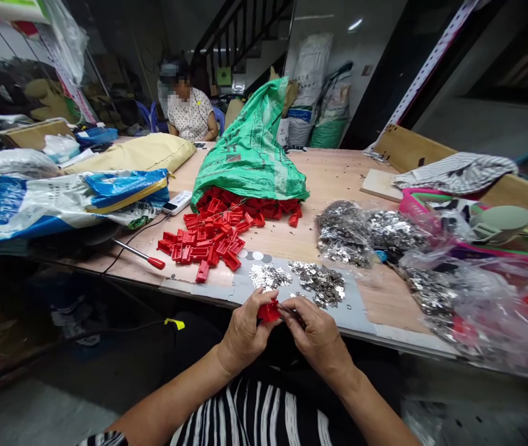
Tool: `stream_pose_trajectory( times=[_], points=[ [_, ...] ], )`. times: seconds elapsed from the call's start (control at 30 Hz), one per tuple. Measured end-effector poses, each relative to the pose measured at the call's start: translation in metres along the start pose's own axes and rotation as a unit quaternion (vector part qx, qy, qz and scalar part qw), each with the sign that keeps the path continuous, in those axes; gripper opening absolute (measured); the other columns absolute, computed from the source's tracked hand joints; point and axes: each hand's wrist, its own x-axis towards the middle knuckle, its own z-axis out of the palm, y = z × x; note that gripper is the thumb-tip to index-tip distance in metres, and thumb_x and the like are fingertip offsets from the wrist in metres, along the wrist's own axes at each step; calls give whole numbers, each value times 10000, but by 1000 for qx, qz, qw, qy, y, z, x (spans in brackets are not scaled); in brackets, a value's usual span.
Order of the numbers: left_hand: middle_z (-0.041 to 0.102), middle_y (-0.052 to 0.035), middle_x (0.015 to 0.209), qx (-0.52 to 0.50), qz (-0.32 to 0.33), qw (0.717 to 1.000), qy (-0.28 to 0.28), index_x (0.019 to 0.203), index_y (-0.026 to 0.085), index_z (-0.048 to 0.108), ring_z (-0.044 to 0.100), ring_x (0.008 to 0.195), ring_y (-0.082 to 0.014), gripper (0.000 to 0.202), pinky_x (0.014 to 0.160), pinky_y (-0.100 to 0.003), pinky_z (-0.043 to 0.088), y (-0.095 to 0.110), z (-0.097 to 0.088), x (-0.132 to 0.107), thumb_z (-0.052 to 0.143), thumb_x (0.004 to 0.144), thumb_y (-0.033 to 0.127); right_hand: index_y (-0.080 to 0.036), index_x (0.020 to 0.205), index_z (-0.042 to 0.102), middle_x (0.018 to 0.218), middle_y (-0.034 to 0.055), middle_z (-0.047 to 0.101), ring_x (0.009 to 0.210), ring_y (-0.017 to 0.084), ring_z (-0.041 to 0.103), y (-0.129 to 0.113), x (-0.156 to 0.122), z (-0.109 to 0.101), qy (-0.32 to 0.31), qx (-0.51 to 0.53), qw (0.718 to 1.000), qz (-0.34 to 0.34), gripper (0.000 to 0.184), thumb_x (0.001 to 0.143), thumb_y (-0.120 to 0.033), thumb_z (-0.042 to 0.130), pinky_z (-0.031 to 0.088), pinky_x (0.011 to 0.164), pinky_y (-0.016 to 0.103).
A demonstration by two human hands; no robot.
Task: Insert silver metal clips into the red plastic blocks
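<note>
My left hand point(246, 328) is closed around a small red plastic part point(269, 311), held just off the table's front edge. Close against its right side, my right hand point(315, 331) pinches a thin, dark metallic piece point(286, 309); its exact kind is hidden by the fingers. On the grey mat point(354, 308) beyond my hands lie two heaps of small metal plates, a brighter heap point(268, 277) and a darker heap point(320, 284). Further left, many loose red plastic parts point(208, 241) spill from the mouth of a green woven sack point(254, 162).
Clear bags of metal pieces point(345, 232) and a pink basket point(412, 201) stand at the right. A lever with a red handle point(156, 262) juts out at the left front, near blue-and-white sacks point(59, 201). Another person point(194, 114) sits across the table point(333, 170).
</note>
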Motion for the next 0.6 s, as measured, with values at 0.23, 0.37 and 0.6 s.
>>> stream_pose_trajectory(
  times=[0.23,0.37,0.6],
  points=[
    [644,-76,1198,-6,-6,999,42,1229,236,440,576,1181,-195,408,1033,-402,467,3,2,-2,591,859,158,-208,880,647,846,36,630,815,161,587,-1,3,-7,-44,138,987,70,224,943,-299,452,455,744,262],
    [640,-72,1213,-22,-20,999,28,1209,247,443,558,1202,-199,391,1036,-413,463,6,1,-3,586,859,148,-201,954,647,862,32,634,796,166,575,8,1,-12,-36,170,974,145,246,911,-381,485,455,721,269],
    [640,-84,1211,-30,-5,999,10,1200,241,440,569,1189,-197,379,1042,-421,452,9,3,-3,567,862,128,-199,849,544,789,-12,526,729,129,487,14,-4,-2,-45,252,948,187,219,858,-416,566,427,684,247]
  ],
)
